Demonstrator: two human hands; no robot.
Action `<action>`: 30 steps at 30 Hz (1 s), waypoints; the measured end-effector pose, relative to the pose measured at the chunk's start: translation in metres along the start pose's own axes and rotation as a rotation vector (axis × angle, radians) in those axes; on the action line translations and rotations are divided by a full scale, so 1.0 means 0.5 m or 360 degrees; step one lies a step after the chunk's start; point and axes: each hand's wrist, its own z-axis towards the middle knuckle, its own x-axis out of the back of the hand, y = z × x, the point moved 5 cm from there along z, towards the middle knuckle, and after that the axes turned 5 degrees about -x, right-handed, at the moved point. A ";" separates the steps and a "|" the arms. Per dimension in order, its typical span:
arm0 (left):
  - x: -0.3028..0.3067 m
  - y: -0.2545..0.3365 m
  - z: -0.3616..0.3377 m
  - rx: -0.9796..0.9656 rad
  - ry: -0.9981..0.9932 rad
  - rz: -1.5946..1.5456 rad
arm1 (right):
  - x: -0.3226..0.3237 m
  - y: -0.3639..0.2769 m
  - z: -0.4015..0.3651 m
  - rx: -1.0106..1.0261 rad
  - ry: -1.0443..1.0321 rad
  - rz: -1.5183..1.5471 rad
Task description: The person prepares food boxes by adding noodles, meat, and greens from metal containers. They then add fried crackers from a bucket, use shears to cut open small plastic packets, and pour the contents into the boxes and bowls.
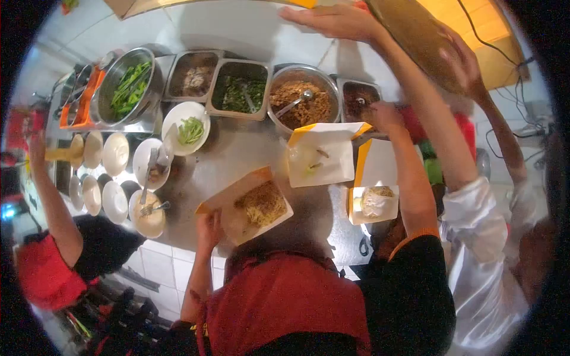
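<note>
My left hand (209, 229) grips the left side of an open paper takeaway box (237, 232), tilted on the metal counter. Noodles topped with brown minced meat (261, 204) lie in it. My right hand (386, 116) is closed at the near right edge of a small metal tray of dark red sauce (350, 92). It appears to hold a spoon (360, 101) whose shiny end lies in the sauce; the handle is mostly hidden. Below that hand stands another open box (323, 169) with a few scraps in it. A third box (377, 169) holds pale food.
Along the back sit a bowl of minced meat (309, 89), a tray of chopped greens (237, 89) and a pot of green vegetables (127, 86). Several bowls (114, 202) stand left. A white-sleeved person's arm (421, 113) reaches across at right; another person's arm (59, 207) is left.
</note>
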 end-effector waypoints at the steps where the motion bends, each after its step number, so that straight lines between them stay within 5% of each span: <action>1: -0.006 -0.043 0.000 0.0012 0.0030 0.0009 | 0.012 -0.013 -0.023 0.0001 -0.0155 -0.0122; 3: -0.001 -0.124 0.030 -0.0564 0.0446 -0.0292 | 0.028 -0.031 -0.045 -0.0011 -0.0194 -0.0243; 5: 0.023 0.009 0.003 -0.0475 0.0465 -0.0017 | 0.078 -0.099 -0.069 -0.0001 -0.0220 -0.0387; 7: 0.024 0.051 0.001 -0.0367 0.0475 0.0241 | 0.232 -0.292 -0.137 0.0257 0.0753 0.0229; 9: 0.039 0.033 0.006 -0.0599 0.0847 -0.0142 | 0.308 -0.498 -0.182 0.0462 0.0745 0.0365; 10: 0.047 0.031 0.007 -0.0594 0.0852 -0.0151 | 0.296 -0.573 -0.173 0.0569 0.0571 0.0346; 12: 0.050 0.008 0.017 -0.0063 0.0615 -0.0067 | 0.245 -0.700 -0.125 0.0690 0.0270 0.0248; 15: 0.055 0.067 0.020 -0.0124 0.0691 0.0069 | 0.112 -0.802 -0.025 0.0524 -0.0367 -0.0057; 19: 0.039 0.057 0.050 -0.0141 0.0732 -0.0254 | 0.025 -0.836 0.018 0.0439 -0.0463 -0.0350; 21: 0.039 0.069 0.045 -0.0208 0.0784 -0.0146 | 0.040 -0.843 0.016 0.0434 -0.0230 -0.0139; 24: 0.018 0.000 0.074 -0.0116 0.0808 -0.0159 | 0.038 -0.847 -0.010 0.0715 -0.0371 -0.0384; 27: 0.029 0.084 0.076 -0.0100 0.0764 -0.0330 | 0.035 -0.814 0.016 0.0869 -0.0543 -0.0398; 29: 0.027 0.106 0.093 -0.0206 0.0773 -0.0343 | 0.032 -0.804 0.029 0.1348 -0.0862 -0.0393; 30: 0.027 0.117 0.099 -0.0304 0.0784 -0.0355 | 0.037 -0.774 0.042 0.0962 -0.1063 -0.0123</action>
